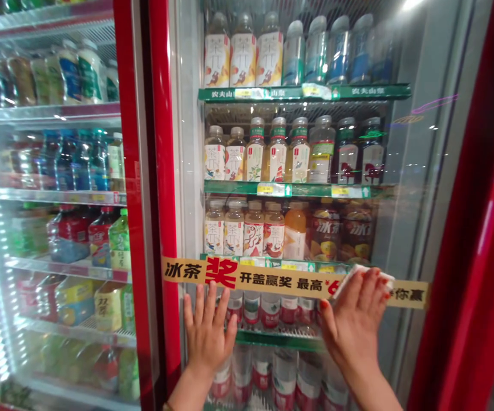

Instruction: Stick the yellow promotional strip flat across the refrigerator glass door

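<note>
My left hand [207, 328] rests flat on the glass door [407, 228] of a drinks cooler, fingers spread, just below a yellow promotional strip [268, 279]. It holds nothing. Farther right, my right hand [353, 328] presses a folded white cloth or tissue [343, 282] against the same strip. The fingers, with red nails, lie over the cloth, and its edge shows above and beside them. Cloth and hand cover part of the strip's lettering. Bottles behind the glass are partly hidden by both hands.
Behind the door, green-edged shelves [307, 92] carry rows of bottled tea [242, 57] and other drinks. A red frame post [164, 171] separates it from a second lit cooler with bottles [69, 160] at left. Another red frame [469, 274] stands at right.
</note>
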Action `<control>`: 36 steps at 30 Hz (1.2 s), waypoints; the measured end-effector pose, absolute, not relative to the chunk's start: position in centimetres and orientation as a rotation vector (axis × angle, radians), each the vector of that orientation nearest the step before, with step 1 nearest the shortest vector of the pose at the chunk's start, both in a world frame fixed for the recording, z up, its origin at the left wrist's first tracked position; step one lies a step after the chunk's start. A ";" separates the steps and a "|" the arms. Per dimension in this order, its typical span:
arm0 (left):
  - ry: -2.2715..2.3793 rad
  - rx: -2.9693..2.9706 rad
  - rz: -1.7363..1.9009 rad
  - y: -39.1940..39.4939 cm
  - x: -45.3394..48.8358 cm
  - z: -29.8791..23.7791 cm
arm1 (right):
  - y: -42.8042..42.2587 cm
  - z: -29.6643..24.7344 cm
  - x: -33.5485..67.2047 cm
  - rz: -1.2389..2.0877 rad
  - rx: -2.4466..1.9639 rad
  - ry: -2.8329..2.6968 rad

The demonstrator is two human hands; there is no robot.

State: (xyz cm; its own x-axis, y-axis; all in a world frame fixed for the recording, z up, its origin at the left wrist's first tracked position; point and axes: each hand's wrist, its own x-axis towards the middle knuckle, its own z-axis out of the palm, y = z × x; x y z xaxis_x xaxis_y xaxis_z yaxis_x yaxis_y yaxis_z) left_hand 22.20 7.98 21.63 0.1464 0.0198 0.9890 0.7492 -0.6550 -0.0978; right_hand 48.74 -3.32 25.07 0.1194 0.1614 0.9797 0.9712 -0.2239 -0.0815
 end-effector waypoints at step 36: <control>-0.764 -1.843 -1.576 8.4 22.4 21.2 | -2.3 22.3 44.5 -1.500 -1.246 -1.799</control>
